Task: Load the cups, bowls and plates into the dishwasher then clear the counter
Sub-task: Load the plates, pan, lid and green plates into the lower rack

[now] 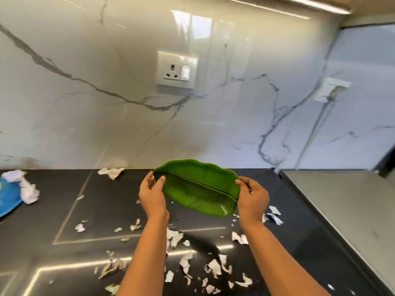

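Torn white paper scraps (186, 263), ragged and curled, litter the near part of a glossy black counter (64, 221), where thin pale lines mark out rectangles and strip lighting reflects in streaks. Above the litter, two bare forearms reach forward.

The left hand (152, 197) and the right hand (252, 199) each grip one end of a green plate (198, 189), held in the air over the middle of the counter and tilted so that its upper face shows. The left thumb lies on that face with the fingers curled behind the rim; the right hand's fingers wrap the opposite end. The plate is long and leaf-shaped, smooth and shiny, with a wavy edge, a dark central rib and fine moulded veins. Nothing lies on it.

At the far left edge a blue plate (8, 201) sits on the counter with crumpled white paper (26, 189) on its rim. Another crumpled wad (111, 172) lies against the wall.

Behind rises a polished white marble wall (85, 114) with grey veins, bearing a white socket (177, 70). A matte grey ledge (342, 199) runs along the right.
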